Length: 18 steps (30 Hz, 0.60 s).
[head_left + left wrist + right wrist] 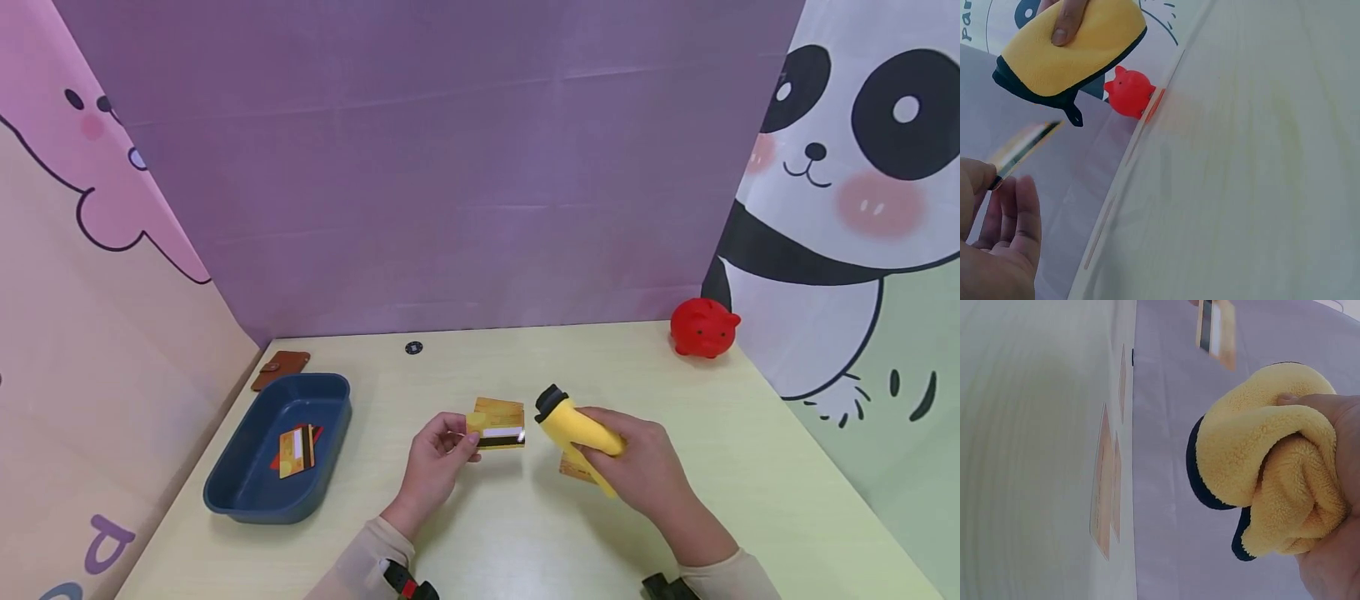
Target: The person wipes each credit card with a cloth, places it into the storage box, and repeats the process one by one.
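Observation:
My left hand [437, 462] pinches a gold bank card [491, 440] between thumb and fingers, its black stripe and white strip facing up. Behind that card, a second gold card [501, 407] shows on the table. A bunched yellow towel [1285, 456] with dark edging is gripped in my right hand [637, 454]. In the head view the towel is right of the held card, with a gap between them. Partly covered by the towel in that view, another gold card [574, 468] lies on the table. The left wrist view shows the held card [1025, 147] tilted, below the towel [1079, 47].
At the left stands a blue tray [330, 483] with gold and red cards [296, 452] inside. Behind it lies a brown wallet [283, 367]. A small dark round chip [414, 347] is near the table's back edge, and a red piggy bank [703, 328] at the back right corner.

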Each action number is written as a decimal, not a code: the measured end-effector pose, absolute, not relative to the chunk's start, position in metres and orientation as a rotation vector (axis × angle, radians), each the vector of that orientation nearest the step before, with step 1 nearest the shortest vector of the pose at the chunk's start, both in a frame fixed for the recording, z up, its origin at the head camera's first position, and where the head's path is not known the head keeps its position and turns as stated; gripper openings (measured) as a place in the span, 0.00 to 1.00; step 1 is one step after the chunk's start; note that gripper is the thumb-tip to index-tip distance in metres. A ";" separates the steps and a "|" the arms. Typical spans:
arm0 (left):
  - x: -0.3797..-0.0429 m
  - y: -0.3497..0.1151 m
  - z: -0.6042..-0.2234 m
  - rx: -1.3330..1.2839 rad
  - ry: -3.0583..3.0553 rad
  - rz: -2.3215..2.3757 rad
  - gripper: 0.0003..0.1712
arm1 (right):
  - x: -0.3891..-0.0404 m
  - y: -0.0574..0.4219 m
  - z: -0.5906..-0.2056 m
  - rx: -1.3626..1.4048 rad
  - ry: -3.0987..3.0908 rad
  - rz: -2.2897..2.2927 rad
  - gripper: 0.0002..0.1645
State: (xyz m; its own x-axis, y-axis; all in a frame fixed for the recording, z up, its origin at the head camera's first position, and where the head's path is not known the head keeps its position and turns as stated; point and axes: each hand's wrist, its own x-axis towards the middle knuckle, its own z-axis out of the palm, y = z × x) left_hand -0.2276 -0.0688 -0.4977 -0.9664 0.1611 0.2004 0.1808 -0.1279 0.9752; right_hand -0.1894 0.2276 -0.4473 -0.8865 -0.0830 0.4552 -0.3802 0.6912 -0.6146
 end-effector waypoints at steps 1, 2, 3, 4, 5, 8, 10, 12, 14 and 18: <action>-0.228 -0.069 -0.498 -0.411 -2.062 -2.330 0.13 | -0.190 0.228 -0.447 0.360 -2.508 1.039 0.27; -0.228 -0.069 -0.498 -0.420 -2.062 -2.341 0.16 | -0.189 0.228 -0.447 0.360 -2.508 1.042 0.28; -0.228 -0.069 -0.497 -0.425 -2.063 -2.352 0.20 | -0.190 0.228 -0.447 0.360 -2.508 1.043 0.27; -0.228 -0.070 -0.497 -0.426 -2.067 -2.357 0.23 | -0.190 0.228 -0.448 0.360 -2.507 1.044 0.27; -0.228 -0.070 -0.497 -0.429 -2.069 -2.360 0.25 | -0.190 0.228 -0.448 0.361 -2.506 1.045 0.27; -0.228 -0.070 -0.498 -0.444 -2.069 -2.375 0.30 | -0.190 0.227 -0.448 0.361 -2.507 1.047 0.27; -0.228 -0.069 -0.498 -0.454 -2.081 -2.374 0.30 | -0.190 0.226 -0.448 0.359 -2.511 1.049 0.27; -0.227 -0.069 -0.498 -0.468 -2.097 -2.366 0.29 | -0.189 0.226 -0.447 0.360 -2.517 1.050 0.26; -0.226 -0.069 -0.497 -0.476 -2.123 -2.354 0.29 | -0.189 0.225 -0.447 0.362 -2.521 1.054 0.27; -0.225 -0.068 -0.496 -0.494 -2.148 -2.363 0.29 | -0.189 0.224 -0.448 0.372 -2.507 1.061 0.27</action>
State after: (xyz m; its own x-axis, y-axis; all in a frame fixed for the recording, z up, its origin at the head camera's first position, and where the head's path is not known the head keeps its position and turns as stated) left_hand -0.2248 -0.0683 -0.4963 -0.9494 0.2681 0.1639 0.1377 -0.1140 0.9839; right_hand -0.1890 0.2235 -0.4476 -0.8881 -0.0891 0.4510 -0.3857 0.6781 -0.6256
